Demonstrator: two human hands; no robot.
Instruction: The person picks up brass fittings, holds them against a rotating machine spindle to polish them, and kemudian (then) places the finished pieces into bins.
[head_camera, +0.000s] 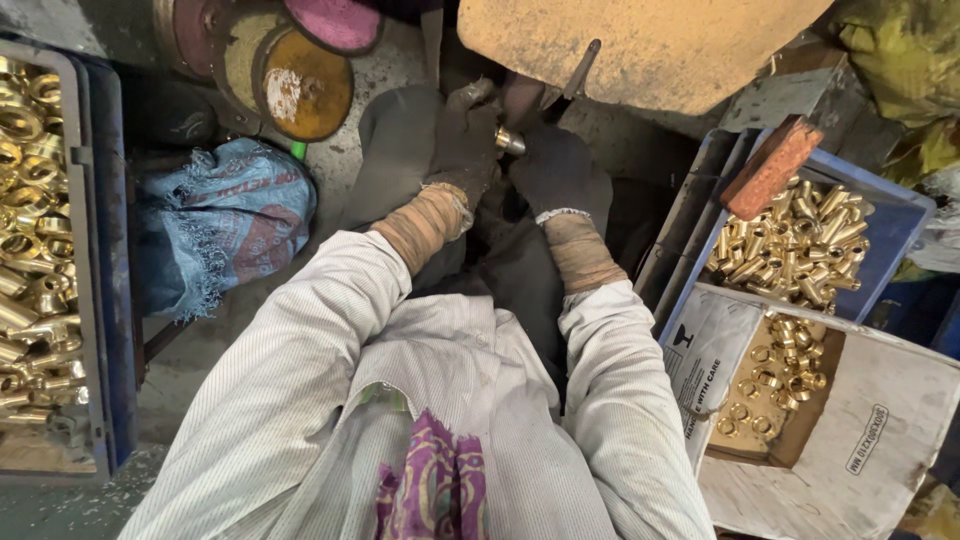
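Nearest, a cardboard box (880, 420) of brass rings is seen at the right, with a blue crate (905, 215) of brass tubes beyond it. Opposite, a grey tray (85, 300) of brass fittings is set. Farther on, a small brass piece (509, 141) is pinched between the gloved left hand (460, 140) and right hand (555, 170), both grips closed on it, below a large tan wheel (640, 45).

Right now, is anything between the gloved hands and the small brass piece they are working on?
Nothing visible. The left hand and right hand, both in dark gloves, meet directly on the small brass piece, which shows between them just under the edge of the big yellow-brown wheel. Whether it touches the wheel cannot be told.
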